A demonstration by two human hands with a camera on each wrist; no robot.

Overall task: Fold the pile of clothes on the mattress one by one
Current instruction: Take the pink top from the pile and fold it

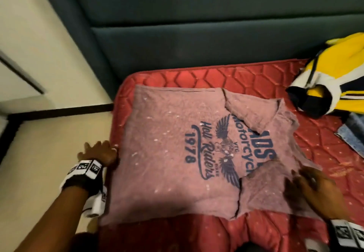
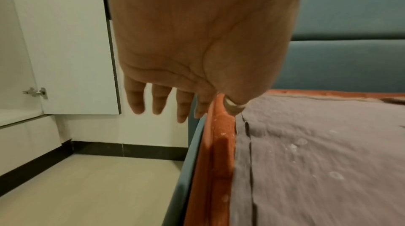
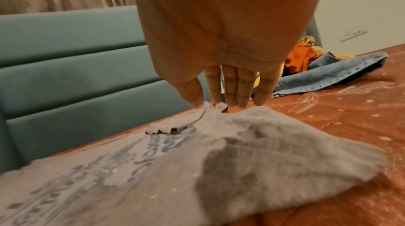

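A mauve T-shirt [image 1: 167, 153] with a blue "Hell Riders 1978" print lies spread on the red quilted mattress [image 1: 246, 76], both sleeves folded in over the chest. My left hand [image 1: 98, 151] hovers at the mattress's left edge beside the shirt's hem, holding nothing. In the left wrist view its fingers [image 2: 160, 103] hang straight past the mattress [image 2: 219, 143], next to the shirt [image 2: 317, 160]. My right hand [image 1: 309, 184] lies over the near sleeve fold. Seen from the right wrist, its straight fingers [image 3: 243, 91] reach to the shirt [image 3: 197, 169] edge.
A yellow, white and navy jacket [image 1: 334, 78] and blue jeans [image 1: 352, 133] lie at the mattress's right. The right wrist view also shows an orange garment [image 3: 300, 58] behind the jeans [image 3: 328, 74]. A teal headboard [image 1: 197, 35] backs the bed. Floor [image 1: 49, 153] and a white cabinet door [image 2: 65, 39] are to the left.
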